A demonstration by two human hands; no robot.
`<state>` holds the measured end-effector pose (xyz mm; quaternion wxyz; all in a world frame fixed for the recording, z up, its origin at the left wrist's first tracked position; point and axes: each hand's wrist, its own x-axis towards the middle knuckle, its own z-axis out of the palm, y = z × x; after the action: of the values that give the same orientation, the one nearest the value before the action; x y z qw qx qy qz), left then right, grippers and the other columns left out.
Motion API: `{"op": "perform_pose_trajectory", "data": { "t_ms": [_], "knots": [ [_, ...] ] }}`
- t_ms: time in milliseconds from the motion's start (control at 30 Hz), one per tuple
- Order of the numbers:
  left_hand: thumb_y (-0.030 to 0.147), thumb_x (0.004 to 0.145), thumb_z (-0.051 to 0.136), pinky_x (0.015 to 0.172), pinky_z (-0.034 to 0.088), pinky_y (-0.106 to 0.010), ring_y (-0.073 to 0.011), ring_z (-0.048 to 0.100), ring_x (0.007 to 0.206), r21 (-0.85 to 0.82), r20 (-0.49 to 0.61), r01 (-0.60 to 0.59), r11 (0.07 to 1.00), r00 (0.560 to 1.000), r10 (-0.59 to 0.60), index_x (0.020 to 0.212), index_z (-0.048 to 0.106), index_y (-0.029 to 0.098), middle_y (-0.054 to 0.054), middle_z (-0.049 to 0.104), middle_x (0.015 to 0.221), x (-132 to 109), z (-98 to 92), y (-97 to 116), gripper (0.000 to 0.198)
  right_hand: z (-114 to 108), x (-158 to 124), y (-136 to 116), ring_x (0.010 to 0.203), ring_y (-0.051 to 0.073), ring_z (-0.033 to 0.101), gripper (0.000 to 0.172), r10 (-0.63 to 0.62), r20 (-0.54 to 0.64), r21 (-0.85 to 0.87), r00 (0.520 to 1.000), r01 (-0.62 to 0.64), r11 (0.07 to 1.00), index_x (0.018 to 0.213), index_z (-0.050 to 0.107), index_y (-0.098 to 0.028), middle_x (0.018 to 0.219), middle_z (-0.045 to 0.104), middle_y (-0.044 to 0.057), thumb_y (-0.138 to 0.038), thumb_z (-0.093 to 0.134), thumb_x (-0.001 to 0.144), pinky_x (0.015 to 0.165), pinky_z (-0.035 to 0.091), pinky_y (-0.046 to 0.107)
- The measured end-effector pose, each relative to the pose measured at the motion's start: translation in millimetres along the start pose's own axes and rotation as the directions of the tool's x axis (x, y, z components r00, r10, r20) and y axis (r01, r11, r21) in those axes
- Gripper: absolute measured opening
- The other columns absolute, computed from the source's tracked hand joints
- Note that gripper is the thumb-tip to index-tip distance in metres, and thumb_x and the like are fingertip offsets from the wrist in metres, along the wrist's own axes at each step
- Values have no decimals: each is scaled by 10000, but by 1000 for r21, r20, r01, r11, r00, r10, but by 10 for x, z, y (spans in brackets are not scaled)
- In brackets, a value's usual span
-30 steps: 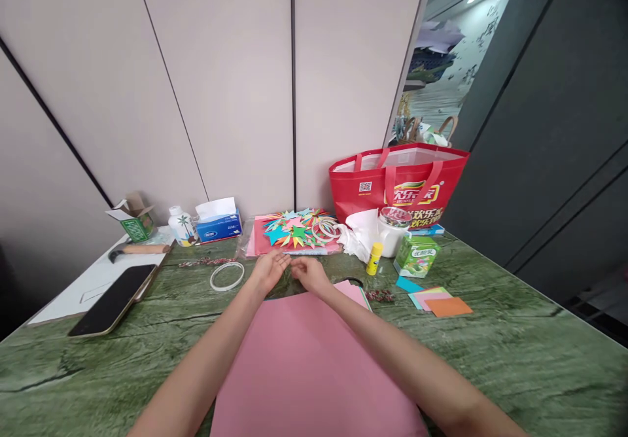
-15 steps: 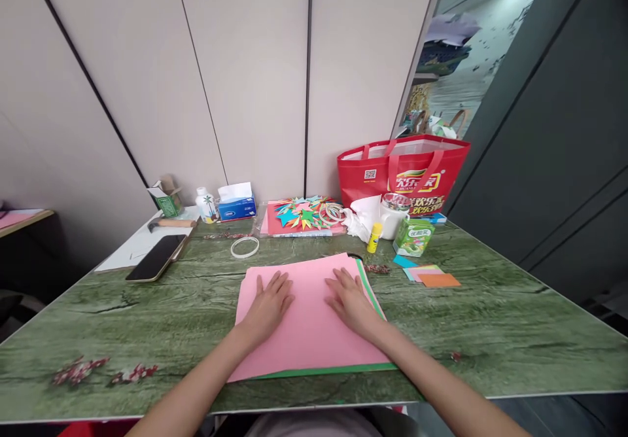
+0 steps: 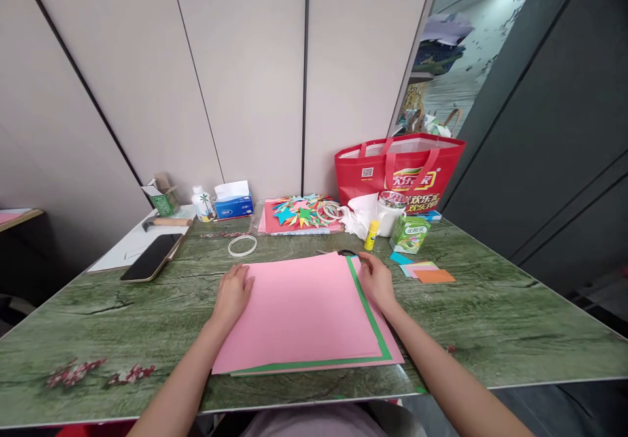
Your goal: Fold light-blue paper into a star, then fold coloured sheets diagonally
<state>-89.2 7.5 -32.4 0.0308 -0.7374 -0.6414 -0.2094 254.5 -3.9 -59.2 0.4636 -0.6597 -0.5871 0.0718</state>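
Observation:
A stack of large paper sheets lies in front of me on the green marbled table (image 3: 490, 319): a pink top sheet (image 3: 299, 309), a green sheet (image 3: 369, 309) showing as a strip along its right and near edges, and another pink sheet under that. My left hand (image 3: 232, 293) lies on the top sheet's left edge, fingers stretched out. At the stack's far right corner my right hand (image 3: 377, 279) rests flat, fingers apart. Neither hand holds anything.
Left: a black phone (image 3: 151, 257) on a white board, a tape ring (image 3: 242, 245). Along the wall: a tissue box (image 3: 234, 203), coloured paper stars (image 3: 300, 213), a red bag (image 3: 400, 170), a glue stick (image 3: 371, 235), a green carton (image 3: 410, 234). Small coloured sheets (image 3: 426, 271) lie right.
My hands drew back from the far edge onto the pink sheet, then slid apart to its left and right edges. The top sheet has shifted left, baring the green and lower pink sheets.

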Motion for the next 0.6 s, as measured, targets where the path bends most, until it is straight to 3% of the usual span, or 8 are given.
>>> {"op": "perform_pose_trajectory", "data": {
  "t_ms": [133, 233, 333, 400, 600],
  "knots": [
    [210, 802, 430, 949, 381, -375, -244, 533, 1091, -2, -1, 4, 1000, 1000, -4, 1080, 581, 134, -133, 585, 1172, 11, -35, -17, 325, 17, -15, -55, 752, 194, 624, 373, -4, 21, 63, 1000, 2, 998, 1056, 581, -101, 920, 673, 108, -220, 359, 781, 706, 489, 315],
    [187, 801, 412, 935, 394, -355, -238, 546, 1072, -6, 3, 12, 1000, 1000, -12, 1078, 583, 121, -137, 584, 1171, 26, -67, -10, 332, 34, -44, -148, 702, 171, 615, 411, -109, 149, 84, 983, 98, 992, 1167, 506, -116, 878, 679, 70, -266, 355, 816, 658, 487, 277],
    [175, 795, 410, 934, 395, -346, -243, 547, 1069, -10, 13, 17, 1000, 1000, -16, 1066, 594, 94, -155, 586, 1165, 32, -82, 9, 338, 48, -68, -223, 720, 184, 610, 374, -183, 269, 51, 946, 176, 983, 1129, 532, -138, 848, 674, 57, -280, 366, 825, 670, 474, 277],
    [170, 788, 415, 936, 395, -342, -245, 542, 1077, -15, 18, 17, 1000, 1000, -17, 1050, 606, 89, -161, 591, 1154, 23, -83, 27, 334, 47, -69, -239, 746, 204, 607, 337, -160, 264, -3, 951, 167, 986, 1074, 560, -135, 846, 664, 74, -272, 383, 823, 694, 463, 295],
    [166, 757, 452, 938, 395, -394, -272, 518, 1112, -67, -21, 30, 997, 999, -31, 978, 637, 118, -157, 579, 1175, 98, -149, 50, 292, -5, 42, -166, 1009, 280, 528, 332, -124, 189, -161, 974, 156, 975, 1055, 579, -81, 1097, 565, 195, -250, 406, 828, 864, 404, 412]
  ]
}}
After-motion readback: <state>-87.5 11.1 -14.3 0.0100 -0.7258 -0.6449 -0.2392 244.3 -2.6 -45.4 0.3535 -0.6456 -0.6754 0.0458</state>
